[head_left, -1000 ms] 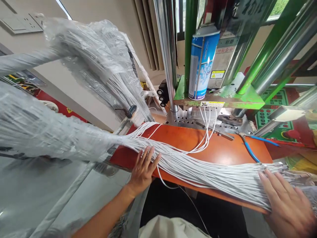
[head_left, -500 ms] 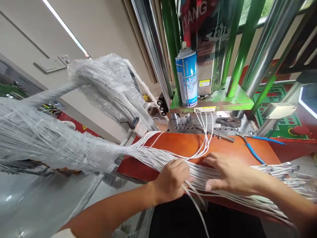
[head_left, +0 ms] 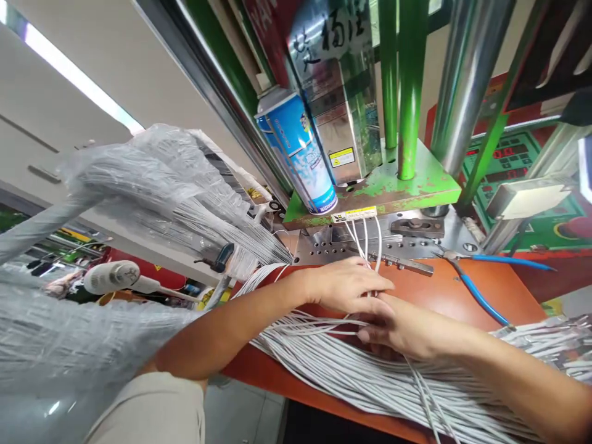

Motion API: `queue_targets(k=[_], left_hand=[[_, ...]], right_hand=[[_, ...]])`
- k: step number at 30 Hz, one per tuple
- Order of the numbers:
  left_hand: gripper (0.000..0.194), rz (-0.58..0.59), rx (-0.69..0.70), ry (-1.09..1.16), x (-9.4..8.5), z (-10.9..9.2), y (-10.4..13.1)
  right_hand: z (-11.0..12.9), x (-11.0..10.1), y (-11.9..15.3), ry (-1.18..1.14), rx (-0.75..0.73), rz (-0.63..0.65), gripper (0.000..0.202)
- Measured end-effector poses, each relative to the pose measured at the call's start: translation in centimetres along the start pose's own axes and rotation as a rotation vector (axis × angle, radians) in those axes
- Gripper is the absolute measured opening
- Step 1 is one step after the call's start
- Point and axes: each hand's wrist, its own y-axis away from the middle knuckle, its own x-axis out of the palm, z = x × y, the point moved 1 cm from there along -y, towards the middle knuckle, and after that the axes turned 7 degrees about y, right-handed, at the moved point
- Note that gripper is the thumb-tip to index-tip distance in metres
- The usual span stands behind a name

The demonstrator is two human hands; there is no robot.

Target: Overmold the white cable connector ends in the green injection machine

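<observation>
Several white cables point(head_left: 379, 243) run down from under the green press plate point(head_left: 393, 191). My left hand point(head_left: 349, 287) is closed around them in front of the press, its fingers pointing right. Just below and touching it, my right hand point(head_left: 393, 324) has its thumb and fingers curled around white cables whose loose lengths point(head_left: 423, 394) hang beneath. The fingers partly hide what each hand grips. A thick bundle of white cables point(head_left: 319, 370) lies across the orange-brown work surface point(head_left: 499, 296) under both hands.
A blue and white spray can point(head_left: 300, 154) leans on the press plate. Blue-handled pliers point(head_left: 481, 293) lie right of my hands, near a metal bar point(head_left: 407, 264). Plastic-wrapped cables point(head_left: 152, 179) hang on a rack at left. A control panel point(head_left: 504, 163) stands at right.
My left hand has left the bundle and moved up to the cables at the press. The right hand has come in beside it and closed. The view has tilted and shifted.
</observation>
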Motion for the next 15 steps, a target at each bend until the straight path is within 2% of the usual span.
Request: queue_targets(k=[2,5,8,10,12,15], left_hand=[[0.049,-0.068,-0.069,-0.229,1.1,1.6,2.2],[0.05,-0.083,-0.197,-0.503,2.1,4.1,8.1],[0.033,-0.137,-0.338,-0.606,2.5,6.1,14.8],[0.028,-0.193,-0.399,-0.599,2.8,6.4,17.7],[0.029,-0.265,-0.423,-0.552,3.2,5.6,18.3],[0.038,-0.438,-0.359,-0.433,3.5,1.6,15.2]], right_hand=[[-0.1,-0.2,-0.3,-0.051,0.022,0.089,0.026],[0.1,-0.4,-0.3,-0.014,-0.018,0.113,0.033],[0.5,-0.2,0.2,0.101,-0.037,0.108,0.028],[0.7,0.1,0.6,0.163,-0.044,0.082,0.018],[1.0,0.4,0.7,0.194,-0.06,0.049,0.014],[2.6,0.3,1.0,0.237,-0.083,-0.016,0.024]])
